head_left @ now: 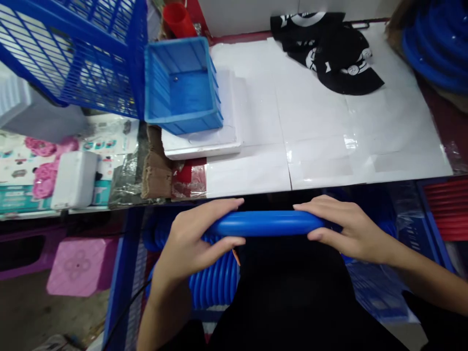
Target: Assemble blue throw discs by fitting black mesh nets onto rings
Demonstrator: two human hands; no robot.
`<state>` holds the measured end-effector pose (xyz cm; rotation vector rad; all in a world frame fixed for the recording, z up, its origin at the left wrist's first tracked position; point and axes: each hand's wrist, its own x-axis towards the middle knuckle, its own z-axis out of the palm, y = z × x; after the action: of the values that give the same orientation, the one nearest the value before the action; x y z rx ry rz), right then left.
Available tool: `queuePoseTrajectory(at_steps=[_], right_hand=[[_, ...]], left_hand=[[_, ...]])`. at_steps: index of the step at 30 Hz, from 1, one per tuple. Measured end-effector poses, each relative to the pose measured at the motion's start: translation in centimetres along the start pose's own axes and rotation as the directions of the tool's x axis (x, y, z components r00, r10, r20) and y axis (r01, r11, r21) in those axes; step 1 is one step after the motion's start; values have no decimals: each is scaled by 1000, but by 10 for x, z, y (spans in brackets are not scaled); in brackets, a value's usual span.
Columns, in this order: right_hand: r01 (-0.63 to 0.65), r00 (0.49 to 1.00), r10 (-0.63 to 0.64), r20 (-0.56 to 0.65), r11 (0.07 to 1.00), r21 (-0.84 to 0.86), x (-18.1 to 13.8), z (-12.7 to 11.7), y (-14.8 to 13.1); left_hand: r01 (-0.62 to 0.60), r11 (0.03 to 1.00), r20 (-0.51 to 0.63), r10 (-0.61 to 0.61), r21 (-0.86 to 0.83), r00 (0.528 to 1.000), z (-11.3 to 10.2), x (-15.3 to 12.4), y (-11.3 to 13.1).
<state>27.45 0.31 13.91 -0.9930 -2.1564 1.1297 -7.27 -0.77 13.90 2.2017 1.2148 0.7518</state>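
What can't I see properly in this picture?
All in the head view:
- Blue piece: its underside faces away; the left hand and right hand partly cover its ends.
- Blue rings below: partly hidden behind the left hand and dark clothing.
- Blue basket: cut off by the top and left edges.
- Red ridged thing: cut off by the right edge.
- Black pieces: their small print is too blurred to read.

A pale grey wall (241,19) fills the top centre of the frame. Below it, white sheets (314,151) cover a dark red table (444,114), their clear tape glinting with light. At lower left, a pink stool (75,265) shows above greyish floor (22,304).
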Motion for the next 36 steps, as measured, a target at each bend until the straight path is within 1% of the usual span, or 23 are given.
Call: queuePoseTrajectory(at_steps=[1, 3, 4, 5, 6, 8, 10, 12, 13, 15, 17, 19, 21, 24, 26, 28, 30, 32, 34, 36], right_hand=[[-33, 999, 33, -10, 999, 20, -4, -4, 8], [-104, 993, 106, -46, 993, 55, -17, -10, 26], [-142, 987, 147, -65, 988, 68, -25, -13, 35], [-184, 979, 190, -80, 980, 75, -33, -16, 44], [-225, 969, 231, -89, 972, 71, -40, -19, 51], [-259, 962, 260, -79, 966, 21, -53, -25, 60], [-225, 973, 222, -55, 973, -56, -58, -31, 59], [-142, 990, 139, -38, 983, -119, -57, -35, 47], [-96, 995, 92, -30, 985, -142, -54, -36, 39], [4, 1000, -3, 9, 983, -182, -46, -33, 21], [90, 995, -77, 65, 971, -223, -38, -27, 8], [145, 988, -126, 87, 955, -258, -32, -19, 4], [189, 982, -177, 66, 943, -274, -31, -13, 9], [258, 965, -263, 10, 937, -237, -34, -10, 25], [286, 954, -299, -38, 938, -195, -39, -11, 36], [300, 945, -315, -86, 941, -154, -44, -13, 46], [302, 941, -316, -124, 946, -121, -48, -15, 52], [274, 946, -288, -146, 955, -114, -49, -17, 54], [228, 959, -247, -135, 963, -144, -49, -18, 49], [214, 966, -239, -94, 951, -223, -47, -18, 37]], left_hand=[[34, 999, -69, -36, -28, 997, 10, -2, -9], [106, 987, -195, -128, -119, 972, 35, -9, -27], [133, 978, -245, -169, -158, 955, 49, -12, -36], [157, 970, -271, -204, -184, 941, 62, -15, -43], [159, 966, -301, -216, -204, 929, 75, -16, -48], [119, 965, -358, -199, -233, 912, 96, -16, -49], [38, 972, -361, -123, -233, 924, 107, -10, -37], [-74, 982, -306, 17, -176, 952, 108, 0, -16], [-138, 983, -271, 101, -123, 957, 105, 6, -3], [-244, 969, -204, 244, 28, 948, 97, 17, 24], [-289, 944, -147, 312, 157, 939, 88, 26, 45], [-304, 928, -113, 333, 215, 936, 81, 32, 55], [-328, 928, -100, 349, 177, 932, 78, 34, 51], [-355, 934, -124, 348, -40, 929, 79, 29, 27], [-328, 920, -179, 293, -213, 939, 82, 21, 7], [-292, 899, -246, 217, -327, 945, 87, 13, -8], [-270, 891, -289, 167, -365, 943, 91, 6, -14], [-252, 901, -298, 146, -354, 943, 94, 4, -12], [-248, 906, -300, 145, -343, 943, 94, 4, -7], [-268, 906, -296, 171, -327, 940, 91, 7, 0]])
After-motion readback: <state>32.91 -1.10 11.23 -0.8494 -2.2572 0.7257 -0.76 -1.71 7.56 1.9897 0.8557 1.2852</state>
